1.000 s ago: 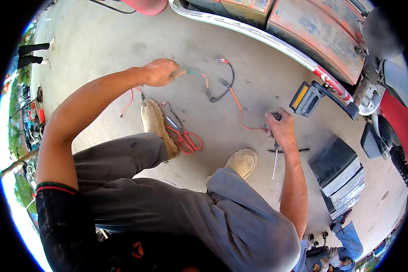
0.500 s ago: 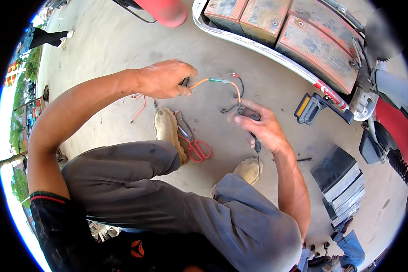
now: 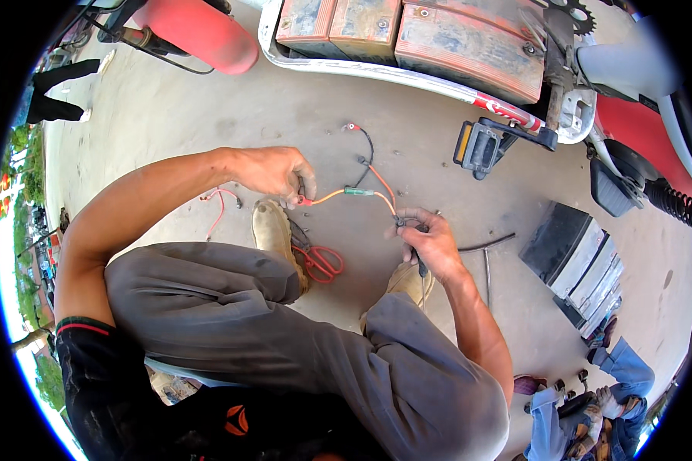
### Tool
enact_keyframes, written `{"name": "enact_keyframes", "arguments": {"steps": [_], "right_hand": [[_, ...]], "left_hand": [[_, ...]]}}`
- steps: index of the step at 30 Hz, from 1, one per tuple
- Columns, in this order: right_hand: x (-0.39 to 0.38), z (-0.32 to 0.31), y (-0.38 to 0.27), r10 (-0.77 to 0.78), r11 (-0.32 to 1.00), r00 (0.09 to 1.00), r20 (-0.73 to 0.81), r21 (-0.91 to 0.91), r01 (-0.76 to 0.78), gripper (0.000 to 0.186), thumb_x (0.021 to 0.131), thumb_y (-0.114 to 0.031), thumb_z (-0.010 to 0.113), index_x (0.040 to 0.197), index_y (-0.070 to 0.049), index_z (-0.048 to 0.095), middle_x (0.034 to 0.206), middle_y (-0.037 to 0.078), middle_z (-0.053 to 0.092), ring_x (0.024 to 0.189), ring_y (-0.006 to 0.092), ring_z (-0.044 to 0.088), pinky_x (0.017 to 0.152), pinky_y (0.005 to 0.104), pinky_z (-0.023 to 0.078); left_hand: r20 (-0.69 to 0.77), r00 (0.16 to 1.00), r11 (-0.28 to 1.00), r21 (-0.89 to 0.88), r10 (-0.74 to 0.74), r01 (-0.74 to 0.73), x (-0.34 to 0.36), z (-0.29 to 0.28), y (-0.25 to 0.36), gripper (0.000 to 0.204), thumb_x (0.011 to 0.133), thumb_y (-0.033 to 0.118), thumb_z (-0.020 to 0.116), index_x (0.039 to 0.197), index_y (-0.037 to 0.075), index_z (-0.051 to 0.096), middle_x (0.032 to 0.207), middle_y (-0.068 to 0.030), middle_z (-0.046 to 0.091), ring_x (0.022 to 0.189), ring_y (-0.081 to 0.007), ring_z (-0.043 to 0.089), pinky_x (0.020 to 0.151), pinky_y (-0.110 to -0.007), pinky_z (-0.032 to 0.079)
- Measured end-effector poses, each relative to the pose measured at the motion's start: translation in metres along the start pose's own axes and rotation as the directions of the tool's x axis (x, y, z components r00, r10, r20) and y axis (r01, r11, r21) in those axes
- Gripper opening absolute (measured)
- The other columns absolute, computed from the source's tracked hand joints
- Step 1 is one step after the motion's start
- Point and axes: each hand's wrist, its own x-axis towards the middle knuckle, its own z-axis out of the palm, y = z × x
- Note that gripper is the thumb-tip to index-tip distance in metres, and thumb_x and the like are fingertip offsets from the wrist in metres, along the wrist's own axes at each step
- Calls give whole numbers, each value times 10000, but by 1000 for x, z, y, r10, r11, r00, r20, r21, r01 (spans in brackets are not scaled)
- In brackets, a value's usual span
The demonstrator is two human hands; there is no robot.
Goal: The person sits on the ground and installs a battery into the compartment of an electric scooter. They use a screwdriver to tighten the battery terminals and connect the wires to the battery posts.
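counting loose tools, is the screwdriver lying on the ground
No, the screwdriver is held in the right hand's grip.

Since a second ago, right hand (image 3: pixel 432 244) with screwdriver (image 3: pixel 423 266) came in from further right to the far end of orange wire (image 3: pixel 329 196), now spanning between both hands, red tip (image 3: pixel 305 201) newly showing at left hand (image 3: pixel 277 175), more red fender (image 3: pixel 200 34) visible.

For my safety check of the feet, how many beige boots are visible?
2: the left boot, beside the red-handled scissors; the right boot, below the right hand in the picture. Grey trousers partly cover both.
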Motion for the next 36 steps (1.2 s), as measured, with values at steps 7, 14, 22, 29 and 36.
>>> {"name": "enact_keyframes", "arguments": {"steps": [7, 14, 22, 29, 36], "right_hand": [[7, 19, -5, 65, 995, 993, 101, -83, -57, 277, 968, -149, 700, 1174, 36, 717, 913, 113, 787, 585, 109, 630, 515, 271, 488], [33, 39, -15, -21, 998, 990, 143, 64, 12, 297, 979, -202, 733, 1158, 34, 724, 892, 109, 786, 564, 109, 609, 518, 271, 490], [74, 1, -20, -214, 895, 967, -139, -424, 137, 358, 924, -278, 804, 1166, -24, 731, 908, 146, 780, 697, 225, 713, 631, 382, 572], [125, 2, -16, -499, 316, 861, -102, -946, 72, 419, 851, -285, 822, 1169, -49, 686, 1137, 196, 722, 994, 423, 741, 848, 519, 607], [172, -8, 14, -486, 272, 865, -124, -962, 15, 416, 841, -270, 831, 1158, -63, 658, 1143, 195, 721, 1000, 430, 741, 861, 521, 609]], "left_hand": [[-88, 979, 828, 551, 185, -107, 19, 4, -12, 765, 837, 259, 869, 1471, -5, 532, 1347, -251, 634, 1255, -376, 637, 1064, -448, 518], [-66, 959, 907, 347, 276, -237, 28, 22, 56, 481, 943, 322, 762, 1293, 1, 685, 1240, -242, 733, 1193, -392, 689, 1039, -457, 519], [-219, 907, 887, 382, 360, -260, 18, -7, 48, 318, 1006, 284, 694, 1149, 5, 747, 998, -191, 768, 954, -356, 727, 880, -451, 548], [-264, 886, 911, 268, 382, -313, 11, -29, 57, 317, 1031, 280, 675, 1173, 0, 718, 982, -133, 756, 944, -261, 717, 865, -414, 545], [-359, 841, 909, 60, 406, -413, -15, -47, 71, 317, 1062, 282, 677, 1165, -17, 708, 946, -74, 736, 905, -160, 688, 840, -364, 531]]}}
